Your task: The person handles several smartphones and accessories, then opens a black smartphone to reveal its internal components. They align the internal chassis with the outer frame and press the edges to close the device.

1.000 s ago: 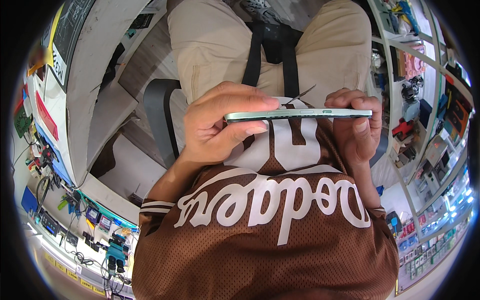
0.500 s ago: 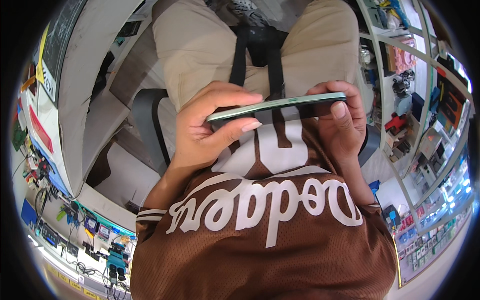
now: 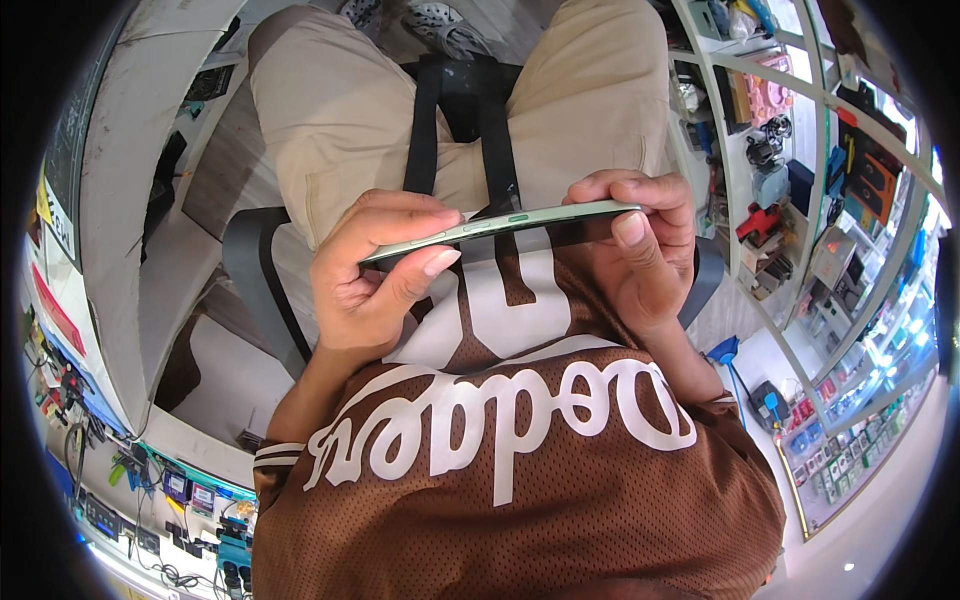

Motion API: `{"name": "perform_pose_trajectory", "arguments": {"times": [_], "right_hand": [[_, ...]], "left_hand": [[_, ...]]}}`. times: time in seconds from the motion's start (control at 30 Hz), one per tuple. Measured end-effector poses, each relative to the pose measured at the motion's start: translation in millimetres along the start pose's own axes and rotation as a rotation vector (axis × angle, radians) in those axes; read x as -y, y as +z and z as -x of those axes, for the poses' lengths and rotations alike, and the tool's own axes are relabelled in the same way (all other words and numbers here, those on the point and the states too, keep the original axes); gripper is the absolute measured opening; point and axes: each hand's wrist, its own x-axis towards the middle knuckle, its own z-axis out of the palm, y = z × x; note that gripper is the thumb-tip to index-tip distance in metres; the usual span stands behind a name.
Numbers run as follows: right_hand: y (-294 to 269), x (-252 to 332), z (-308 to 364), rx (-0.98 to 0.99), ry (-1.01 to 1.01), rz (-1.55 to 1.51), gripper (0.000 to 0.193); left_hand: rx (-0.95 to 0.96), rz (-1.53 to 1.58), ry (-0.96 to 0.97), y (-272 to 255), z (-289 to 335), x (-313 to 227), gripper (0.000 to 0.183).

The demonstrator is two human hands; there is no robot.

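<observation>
A thin smartphone with a pale green edge spans the space between my two hands, above my lap. Its long side edge, with small buttons, faces up at the camera, and a strip of dark screen shows below it. My left hand pinches the left end, fingers on the far side and thumb on the near side. The right end sits in my right hand, whose thumb rests by the near corner with the fingers curled behind. What the screen displays cannot be made out.
I sit on a chair with a grey armrest. Glass shelves of small goods stand at the right. A workbench with cables and a teal microscope lies at the lower left. A white cabinet panel rises at the left.
Hands and phone have shifted left and slightly down in the picture, along with my legs and the surroundings. The phone lies a little more level; both hands keep their hold.
</observation>
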Motion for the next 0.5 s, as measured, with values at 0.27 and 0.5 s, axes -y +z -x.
{"name": "perform_pose_trajectory", "arguments": {"times": [0.27,0.5], "right_hand": [[-3,28,-17,0.206,0.207,0.340,0.031],[8,33,-15,0.246,0.238,0.477,0.032]], "left_hand": [[0.096,0.015,-0.028,-3,-6,-3,0.025],[0.196,-0.158,0.017,-7,-19,-23,0.032]]}}
